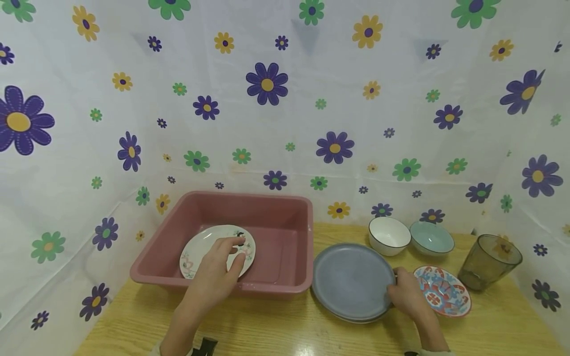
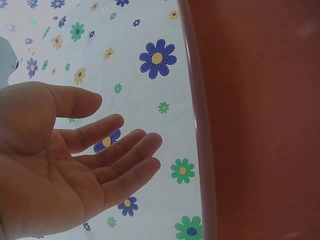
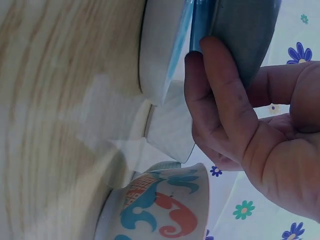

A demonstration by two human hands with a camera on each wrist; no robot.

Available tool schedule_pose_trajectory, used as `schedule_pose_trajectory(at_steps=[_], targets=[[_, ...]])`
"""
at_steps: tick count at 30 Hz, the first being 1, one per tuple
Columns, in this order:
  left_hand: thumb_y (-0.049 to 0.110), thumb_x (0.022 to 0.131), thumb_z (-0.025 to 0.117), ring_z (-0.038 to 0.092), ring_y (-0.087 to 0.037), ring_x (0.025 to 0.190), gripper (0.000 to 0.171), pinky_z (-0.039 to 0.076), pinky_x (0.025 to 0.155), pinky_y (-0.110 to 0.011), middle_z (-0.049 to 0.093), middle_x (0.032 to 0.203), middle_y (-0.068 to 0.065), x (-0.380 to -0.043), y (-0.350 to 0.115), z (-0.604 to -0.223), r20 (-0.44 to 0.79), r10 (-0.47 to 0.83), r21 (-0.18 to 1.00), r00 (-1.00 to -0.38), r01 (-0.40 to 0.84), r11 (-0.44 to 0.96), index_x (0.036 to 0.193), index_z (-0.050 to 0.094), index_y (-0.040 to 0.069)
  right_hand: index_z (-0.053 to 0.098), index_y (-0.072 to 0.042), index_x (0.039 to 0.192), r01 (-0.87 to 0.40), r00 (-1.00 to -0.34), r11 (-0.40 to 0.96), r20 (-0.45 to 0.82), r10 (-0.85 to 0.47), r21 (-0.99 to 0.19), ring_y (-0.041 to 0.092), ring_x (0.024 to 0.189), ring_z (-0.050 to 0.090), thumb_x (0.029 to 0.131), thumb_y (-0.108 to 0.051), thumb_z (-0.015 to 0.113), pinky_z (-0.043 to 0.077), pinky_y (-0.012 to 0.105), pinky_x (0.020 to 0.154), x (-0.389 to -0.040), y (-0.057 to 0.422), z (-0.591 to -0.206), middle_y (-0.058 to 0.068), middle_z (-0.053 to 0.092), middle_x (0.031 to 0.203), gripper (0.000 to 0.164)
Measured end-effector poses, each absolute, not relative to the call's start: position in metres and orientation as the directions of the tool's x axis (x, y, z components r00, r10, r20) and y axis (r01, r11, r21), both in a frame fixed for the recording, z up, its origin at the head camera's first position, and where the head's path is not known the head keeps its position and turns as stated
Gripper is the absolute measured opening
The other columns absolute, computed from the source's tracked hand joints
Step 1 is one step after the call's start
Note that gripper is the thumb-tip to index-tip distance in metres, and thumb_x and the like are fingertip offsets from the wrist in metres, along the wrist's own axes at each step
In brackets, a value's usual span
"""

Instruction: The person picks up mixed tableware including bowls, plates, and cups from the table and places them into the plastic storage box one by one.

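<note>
My right hand (image 1: 406,292) grips the right edge of a grey plate (image 1: 352,279), with the thumb on one face and fingers on the other. In the right wrist view the grey plate (image 3: 245,35) is raised at my fingers, apart from a pale plate (image 3: 162,55) under it. My left hand (image 1: 215,272) hovers over the pink basin (image 1: 307,237), fingers loosely bent and spread, holding nothing in the left wrist view. Beneath it, a white plate (image 1: 193,252) with pink and dark floral decoration lies in the basin, partly hidden by the hand.
Right of the plates are a patterned red-and-blue bowl (image 1: 445,291), a white bowl (image 1: 389,236), a light blue bowl (image 1: 431,238) and a tinted glass (image 1: 487,262). A flowered curtain (image 1: 303,123) hangs behind and at both sides of the wooden table (image 1: 276,329).
</note>
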State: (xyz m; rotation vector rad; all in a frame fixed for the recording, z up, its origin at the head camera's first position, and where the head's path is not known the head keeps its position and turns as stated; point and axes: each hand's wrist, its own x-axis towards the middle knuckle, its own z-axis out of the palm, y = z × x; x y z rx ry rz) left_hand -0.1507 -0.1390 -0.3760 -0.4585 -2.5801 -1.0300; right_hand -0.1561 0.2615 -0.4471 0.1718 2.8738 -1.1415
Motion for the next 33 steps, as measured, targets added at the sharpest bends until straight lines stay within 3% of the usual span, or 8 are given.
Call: schedule_pose_trajectory(at_steps=[5, 20, 24, 28, 33], targets=[[0.007, 0.096, 0.061, 0.062, -0.036, 0.110, 0.031, 0.052, 0.088, -0.050, 0.060, 0.124, -0.017, -0.1505, -0.1393, -0.3752, 0.419, 0.171, 0.596, -0.892, 0.412, 0.689, 0.127, 0.059, 0.000, 0.046, 0.023, 0.123, 0.140, -0.990, 0.722, -0.103, 0.095, -0.677, 0.028, 0.085, 0.063, 0.086, 0.005, 0.046, 0.053, 0.035, 0.063, -0.1553, 0.2595, -0.4440, 0.030, 0.063, 0.103, 0.041], [0.007, 0.096, 0.061, 0.062, -0.033, 0.109, 0.029, 0.053, 0.083, -0.046, 0.061, 0.121, -0.015, -0.1492, -0.1397, -0.3742, 0.422, 0.159, 0.599, -0.893, 0.406, 0.690, 0.124, 0.060, 0.001, 0.032, 0.025, 0.131, 0.140, -0.990, 0.617, -0.113, 0.083, -0.774, 0.038, 0.097, 0.060, 0.087, 0.007, 0.038, 0.056, 0.040, 0.071, -0.1538, 0.2591, -0.4470, 0.041, 0.051, 0.119, 0.047], [0.007, 0.096, 0.061, 0.062, -0.032, 0.109, 0.029, 0.053, 0.085, -0.047, 0.061, 0.121, -0.015, -0.1492, -0.1395, -0.3739, 0.427, 0.163, 0.596, -0.890, 0.412, 0.689, 0.125, 0.060, 0.002, 0.024, 0.025, 0.137, 0.175, -0.984, 0.534, -0.156, 0.082, -0.827, 0.035, 0.094, 0.062, 0.095, 0.002, 0.036, 0.057, 0.038, 0.068, -0.1556, 0.2603, -0.4471, 0.043, 0.046, 0.121, 0.049], [0.006, 0.096, 0.061, 0.062, -0.034, 0.109, 0.030, 0.053, 0.086, -0.048, 0.060, 0.121, -0.016, -0.1500, -0.1396, -0.3742, 0.432, 0.167, 0.597, -0.886, 0.420, 0.684, 0.125, 0.060, 0.001, 0.013, 0.023, 0.144, 0.234, -0.972, 0.427, -0.223, 0.076, -0.873, 0.037, 0.102, 0.061, 0.098, -0.004, 0.037, 0.059, 0.038, 0.073, -0.1594, 0.2612, -0.4448, 0.043, 0.038, 0.129, 0.058], [0.007, 0.096, 0.061, 0.061, -0.035, 0.110, 0.029, 0.053, 0.086, -0.048, 0.060, 0.121, -0.016, -0.1499, -0.1408, -0.3757, 0.427, 0.167, 0.599, -0.889, 0.417, 0.684, 0.125, 0.060, 0.002, 0.020, 0.023, 0.143, 0.239, -0.971, 0.326, -0.233, 0.058, -0.915, 0.027, 0.096, 0.063, 0.095, -0.001, 0.040, 0.059, 0.034, 0.075, -0.1599, 0.2606, -0.4414, 0.040, 0.042, 0.132, 0.058]])
